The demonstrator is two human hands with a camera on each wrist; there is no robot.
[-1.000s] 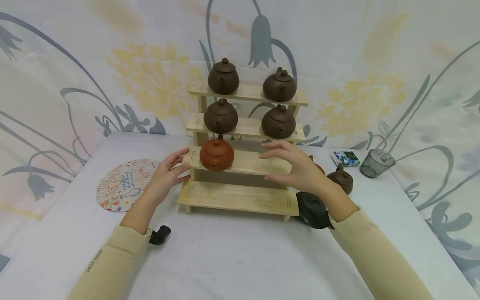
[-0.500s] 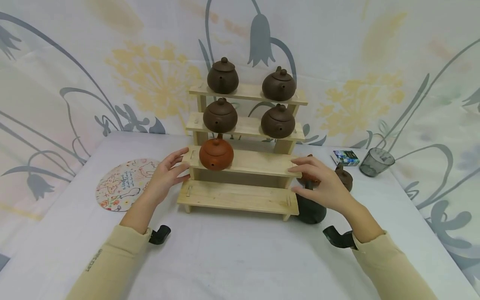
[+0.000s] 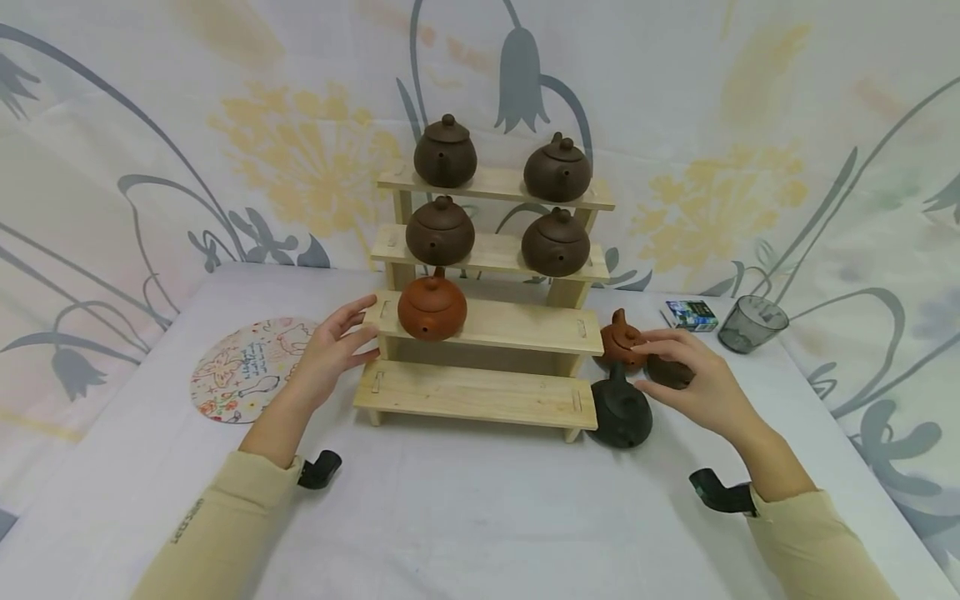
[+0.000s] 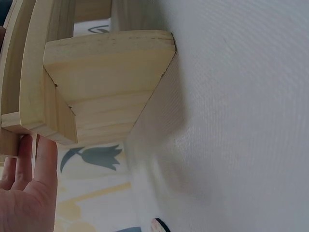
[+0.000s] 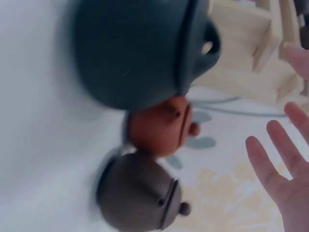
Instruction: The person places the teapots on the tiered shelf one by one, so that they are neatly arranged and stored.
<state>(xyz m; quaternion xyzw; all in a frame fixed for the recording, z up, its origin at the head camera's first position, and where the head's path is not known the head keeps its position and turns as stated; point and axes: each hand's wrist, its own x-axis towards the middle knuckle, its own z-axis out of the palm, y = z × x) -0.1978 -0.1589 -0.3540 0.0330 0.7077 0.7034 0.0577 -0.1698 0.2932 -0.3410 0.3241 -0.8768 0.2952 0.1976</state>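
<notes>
A four-tiered pale wooden stand (image 3: pixel 472 397) is set near the frame's centre. At its left end the left hand (image 3: pixel 327 358) is held, relaxed, nothing grasped. Right of centre, the right hand (image 3: pixel 701 379), also ungrasping, is held near a round black teapot (image 3: pixel 624 417), a reddish-orange clay teapot (image 3: pixel 617 340) and a dark brown clay teapot (image 3: pixel 669 372).

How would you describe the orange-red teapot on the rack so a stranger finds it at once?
Find the stepped wooden rack on the white table. On its third shelf from the top, near the left end, sits one round teapot. It is orange-red; the four teapots higher up are dark brown.
</notes>
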